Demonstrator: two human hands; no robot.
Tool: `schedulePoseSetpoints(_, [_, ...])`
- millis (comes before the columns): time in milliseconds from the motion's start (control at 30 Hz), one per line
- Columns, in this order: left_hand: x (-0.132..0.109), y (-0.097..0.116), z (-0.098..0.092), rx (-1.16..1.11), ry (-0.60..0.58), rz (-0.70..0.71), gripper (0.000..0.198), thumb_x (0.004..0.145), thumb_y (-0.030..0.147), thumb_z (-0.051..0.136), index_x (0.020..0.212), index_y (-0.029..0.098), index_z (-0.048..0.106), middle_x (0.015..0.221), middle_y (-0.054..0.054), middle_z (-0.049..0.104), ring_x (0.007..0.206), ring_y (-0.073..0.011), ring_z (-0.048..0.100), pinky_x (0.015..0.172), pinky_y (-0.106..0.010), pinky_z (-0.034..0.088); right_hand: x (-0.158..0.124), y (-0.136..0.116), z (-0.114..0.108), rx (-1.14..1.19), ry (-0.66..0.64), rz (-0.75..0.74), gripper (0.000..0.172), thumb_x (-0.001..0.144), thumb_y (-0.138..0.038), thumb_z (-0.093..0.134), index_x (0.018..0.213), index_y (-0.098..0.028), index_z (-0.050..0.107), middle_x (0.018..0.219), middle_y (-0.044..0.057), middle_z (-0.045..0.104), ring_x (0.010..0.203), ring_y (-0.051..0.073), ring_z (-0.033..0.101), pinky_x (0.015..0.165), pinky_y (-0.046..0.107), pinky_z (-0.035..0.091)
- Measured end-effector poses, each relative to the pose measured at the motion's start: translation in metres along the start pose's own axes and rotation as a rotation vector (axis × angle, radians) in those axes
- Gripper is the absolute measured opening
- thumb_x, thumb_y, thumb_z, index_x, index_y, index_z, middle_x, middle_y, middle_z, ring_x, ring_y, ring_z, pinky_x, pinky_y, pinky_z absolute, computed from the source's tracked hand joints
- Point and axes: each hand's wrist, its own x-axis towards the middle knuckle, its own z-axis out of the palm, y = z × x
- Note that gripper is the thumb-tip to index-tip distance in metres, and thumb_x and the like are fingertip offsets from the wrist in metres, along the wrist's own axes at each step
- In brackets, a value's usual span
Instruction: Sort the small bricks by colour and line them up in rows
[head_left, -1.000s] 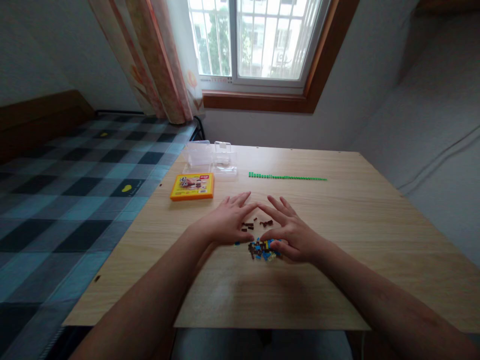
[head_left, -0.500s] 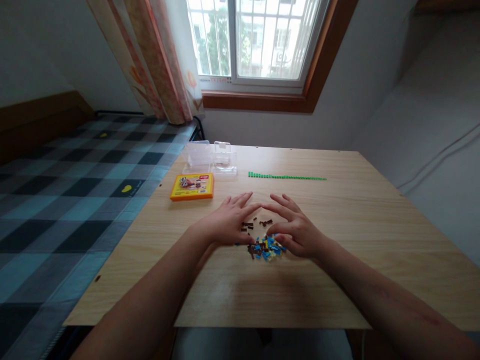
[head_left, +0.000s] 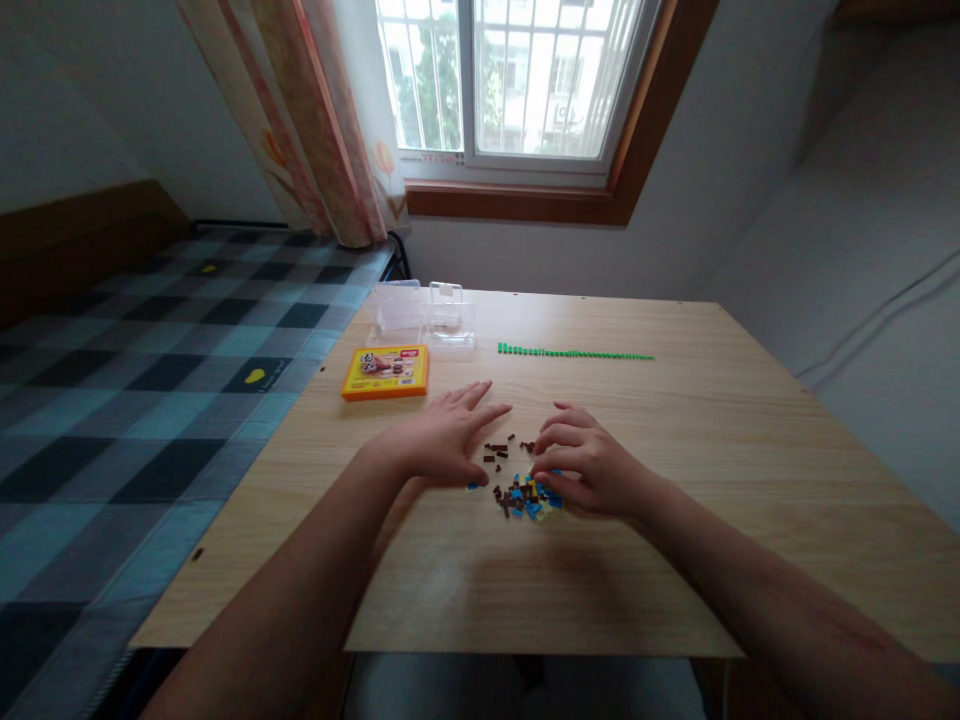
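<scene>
A small pile of tiny bricks [head_left: 523, 495], brown, blue and yellowish, lies on the wooden table [head_left: 675, 520]. A few brown bricks [head_left: 499, 451] sit apart just behind the pile. My left hand [head_left: 442, 440] rests flat on the table left of the bricks, fingers stretched out, holding nothing. My right hand [head_left: 585, 465] sits at the right edge of the pile with fingers curled; thumb and fingertips touch the bricks, and whether they grip one is hidden.
A long row of green bricks [head_left: 574, 353] lies further back. An orange box [head_left: 385, 371] and a clear plastic case [head_left: 424, 318] stand at the back left. A checked bed cover [head_left: 112, 400] lies left of the table; a window [head_left: 517, 80] is behind.
My right hand's fingers have curled in from spread to bent and drawn back a little toward the pile. My left hand has barely moved.
</scene>
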Motion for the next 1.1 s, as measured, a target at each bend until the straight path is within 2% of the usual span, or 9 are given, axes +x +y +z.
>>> schedulePoseSetpoints(67, [0.000, 0.000, 0.000, -0.006, 0.008, 0.000, 0.101, 0.074, 0.059, 0.073, 0.158, 0.033, 0.025, 0.170, -0.009, 0.003, 0.155, -0.0343, 0.011, 0.122, -0.048, 0.021, 0.002, -0.002, 0.001, 0.017, -0.024, -0.010, 0.015, 0.092, -0.027, 0.061, 0.092, -0.027, 0.076, 0.086, 0.003, 0.068, 0.091, 0.021, 0.058, 0.104, 0.047, 0.037])
schedulePoseSetpoints(233, [0.002, 0.000, 0.005, 0.013, 0.042, 0.029, 0.101, 0.073, 0.065, 0.072, 0.158, 0.032, 0.027, 0.169, -0.010, 0.005, 0.155, -0.0346, 0.011, 0.123, -0.052, 0.018, 0.004, -0.011, 0.008, -0.009, -0.096, -0.031, 0.017, 0.093, -0.031, 0.062, 0.102, -0.030, 0.077, 0.088, 0.004, 0.065, 0.089, 0.022, 0.052, 0.088, 0.041, 0.038])
schedulePoseSetpoints(533, [0.002, -0.001, 0.005, -0.011, 0.048, -0.025, 0.105, 0.075, 0.073, 0.065, 0.160, 0.030, 0.021, 0.169, -0.011, 0.008, 0.153, -0.0386, 0.014, 0.122, -0.053, 0.020, 0.006, -0.020, 0.020, -0.130, -0.122, 0.013, 0.018, 0.094, -0.039, 0.062, 0.096, -0.029, 0.077, 0.088, 0.003, 0.067, 0.086, 0.021, 0.052, 0.083, 0.040, 0.034])
schedulePoseSetpoints(700, [0.001, 0.002, 0.004, -0.018, 0.032, 0.003, 0.108, 0.073, 0.071, 0.068, 0.160, 0.029, 0.020, 0.169, -0.013, 0.006, 0.153, -0.0392, 0.013, 0.121, -0.053, 0.021, 0.006, -0.022, 0.020, -0.147, -0.115, 0.035, 0.018, 0.094, -0.037, 0.062, 0.090, -0.028, 0.077, 0.086, 0.004, 0.067, 0.084, 0.022, 0.052, 0.081, 0.039, 0.035])
schedulePoseSetpoints(933, [0.002, 0.012, 0.013, 0.001, -0.006, 0.092, 0.113, 0.069, 0.069, 0.073, 0.160, 0.030, 0.019, 0.168, -0.015, 0.004, 0.154, -0.0393, 0.008, 0.122, -0.056, 0.016, 0.007, -0.024, 0.022, -0.128, -0.104, 0.061, 0.018, 0.092, -0.034, 0.063, 0.083, -0.025, 0.076, 0.083, 0.005, 0.066, 0.087, 0.023, 0.053, 0.082, 0.040, 0.038])
schedulePoseSetpoints(1100, [0.004, 0.013, 0.017, 0.001, -0.031, 0.116, 0.117, 0.065, 0.068, 0.076, 0.160, 0.030, 0.018, 0.169, -0.015, 0.002, 0.154, -0.0402, 0.007, 0.122, -0.058, 0.014, 0.009, -0.022, 0.016, -0.102, -0.041, 0.066, 0.018, 0.092, -0.030, 0.062, 0.083, -0.023, 0.076, 0.083, 0.005, 0.067, 0.083, 0.022, 0.053, 0.082, 0.039, 0.039])
